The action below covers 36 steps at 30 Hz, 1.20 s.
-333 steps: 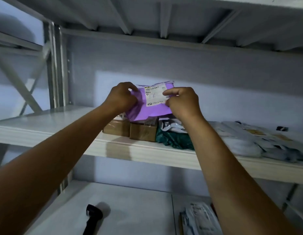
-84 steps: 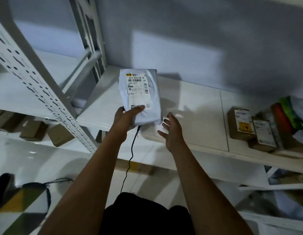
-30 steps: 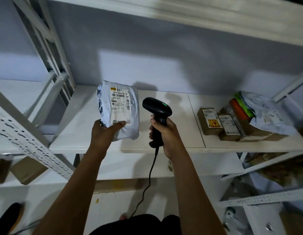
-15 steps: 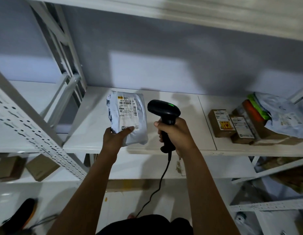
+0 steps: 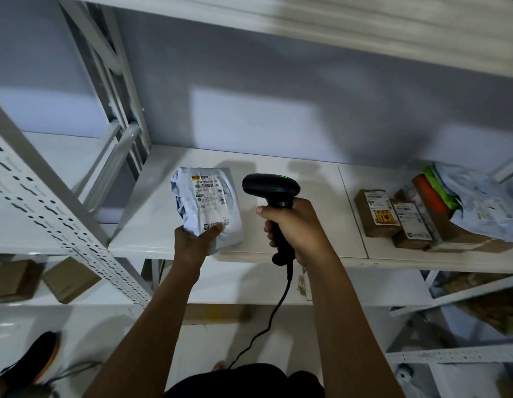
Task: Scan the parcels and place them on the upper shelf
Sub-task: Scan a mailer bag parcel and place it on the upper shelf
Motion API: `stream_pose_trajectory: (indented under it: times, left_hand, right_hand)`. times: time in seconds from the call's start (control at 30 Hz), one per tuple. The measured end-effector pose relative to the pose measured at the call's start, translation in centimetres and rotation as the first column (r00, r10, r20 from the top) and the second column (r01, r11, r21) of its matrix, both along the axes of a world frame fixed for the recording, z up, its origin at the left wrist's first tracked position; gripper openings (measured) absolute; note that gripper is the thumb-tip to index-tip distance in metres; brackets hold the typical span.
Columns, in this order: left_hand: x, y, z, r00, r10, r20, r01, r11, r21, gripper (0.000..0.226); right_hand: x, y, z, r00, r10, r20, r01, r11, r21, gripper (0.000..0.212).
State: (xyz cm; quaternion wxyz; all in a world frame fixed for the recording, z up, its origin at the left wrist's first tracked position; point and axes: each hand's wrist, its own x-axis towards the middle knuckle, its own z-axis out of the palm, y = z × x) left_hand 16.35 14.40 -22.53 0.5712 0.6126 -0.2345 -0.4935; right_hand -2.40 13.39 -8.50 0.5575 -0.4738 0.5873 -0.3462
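My left hand point(image 5: 196, 239) grips the bottom edge of a pale grey mailer parcel point(image 5: 209, 205), holding it upright with its white barcode label facing me, above the white lower shelf point(image 5: 292, 225). My right hand point(image 5: 298, 231) is wrapped round the handle of a black barcode scanner point(image 5: 271, 191), whose head sits just right of the parcel with a green light lit on top. Its cable hangs down towards me. The underside of the upper shelf point(image 5: 335, 24) runs across the top.
Two small brown boxes point(image 5: 376, 212) and a pile of parcels with a grey mailer point(image 5: 479, 205) lie at the shelf's right end. A perforated white upright point(image 5: 48, 211) slants on the left. Cardboard boxes point(image 5: 68, 280) sit on a lower level at left.
Since half a second ago the parcel and the scanner have stayed side by side in the same grips. Only the view has shifted slightly.
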Motion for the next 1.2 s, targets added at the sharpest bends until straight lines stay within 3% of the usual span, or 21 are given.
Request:
stream_pose_trajectory:
  times: [0.23, 0.63, 0.97, 1.2]
  left_hand:
    - [0.4, 0.2, -0.7, 1.0, 0.012, 0.0, -0.012, 0.999, -0.045, 0.04]
    - [0.5, 0.0, -1.3, 1.0, -0.018, 0.002, 0.018, 0.997, -0.076, 0.032]
    - [0.8, -0.1, -2.0, 1.0, 0.022, -0.018, -0.022, 0.999, -0.037, 0.05]
    - [0.6, -0.1, -1.8, 1.0, 0.006, -0.016, -0.007, 0.999, -0.052, 0.04]
  right_hand:
    - [0.0, 0.4, 1.1, 0.998, 0.036, -0.047, -0.034, 0.999, 0.033, 0.016]
    - [-0.3, 0.4, 1.0, 0.999, 0.024, -0.027, -0.022, 0.998, 0.052, 0.013]
    - [-1.8, 0.2, 0.7, 1.0, -0.023, 0.002, 0.022, 0.998, 0.066, 0.013]
    - [-2.1, 0.2, 0.9, 0.999, 0.037, -0.019, -0.035, 0.996, 0.086, 0.013]
